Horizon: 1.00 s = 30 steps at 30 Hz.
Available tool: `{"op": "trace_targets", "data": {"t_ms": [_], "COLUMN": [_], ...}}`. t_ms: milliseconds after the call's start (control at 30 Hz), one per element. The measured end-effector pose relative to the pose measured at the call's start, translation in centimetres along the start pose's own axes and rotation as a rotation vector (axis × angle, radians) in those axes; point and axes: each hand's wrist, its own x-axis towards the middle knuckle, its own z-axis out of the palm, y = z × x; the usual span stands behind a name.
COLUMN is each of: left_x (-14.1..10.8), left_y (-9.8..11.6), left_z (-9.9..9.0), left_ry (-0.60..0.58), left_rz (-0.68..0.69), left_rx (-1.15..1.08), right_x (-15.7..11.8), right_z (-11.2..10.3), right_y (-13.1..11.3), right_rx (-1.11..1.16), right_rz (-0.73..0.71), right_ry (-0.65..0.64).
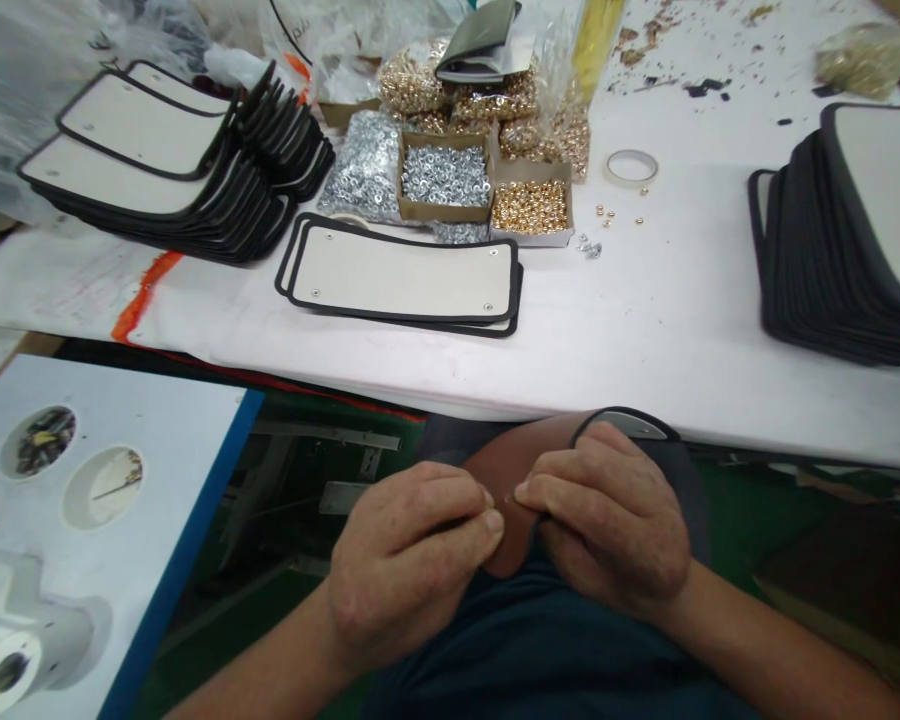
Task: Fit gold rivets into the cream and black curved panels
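A curved brown panel with a black edge and a pale inner side rests on my lap, against the table's front edge. My right hand is closed around its right part, index fingertip pressed on the brown face. Thumb and forefinger of my left hand are pinched together over the panel's left part; what they hold, if anything, is hidden. A tiny shiny spot shows between the two hands' fingertips. On the table ahead lie pale panels with black borders and small metal rings at the corners.
Stacks of bordered panels stand left and right. Small boxes hold silver eyelets and gold eyelets, with bagged ones behind. A tape roll lies near loose eyelets. A white machine is at lower left.
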Motion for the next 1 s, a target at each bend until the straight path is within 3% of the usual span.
{"op": "trace_targets", "data": {"t_ms": [167, 300, 467, 600, 733, 1000], "left_x": [-0.5, -0.6, 0.1, 0.4, 0.0, -0.3], "left_y": [-0.3, -0.3, 0.2, 0.2, 0.3, 0.5], "left_z": [0.5, 0.3, 0.2, 0.3, 0.2, 0.5], "left_ry": [0.012, -0.007, 0.033, 0.002, -0.067, -0.06], "left_rz": [0.015, -0.008, -0.142, -0.257, -0.219, -0.081], "left_rx": [-0.028, -0.057, -0.159, -0.148, -0.087, -0.004], "right_x": [0.0, 0.5, 1.3, 1.4, 1.3, 1.3], "right_z": [-0.1, -0.8, -1.6, -1.5, -1.3, -1.7], "right_y": [-0.2, 0.1, 0.3, 0.5, 0.5, 0.0], "right_rx": [-0.02, -0.012, -0.061, -0.082, -0.059, -0.027], "right_rz": [0.004, -0.011, -0.104, -0.093, -0.086, -0.07], "right_ry": [-0.022, -0.121, -0.128, -0.086, -0.063, -0.083]}}
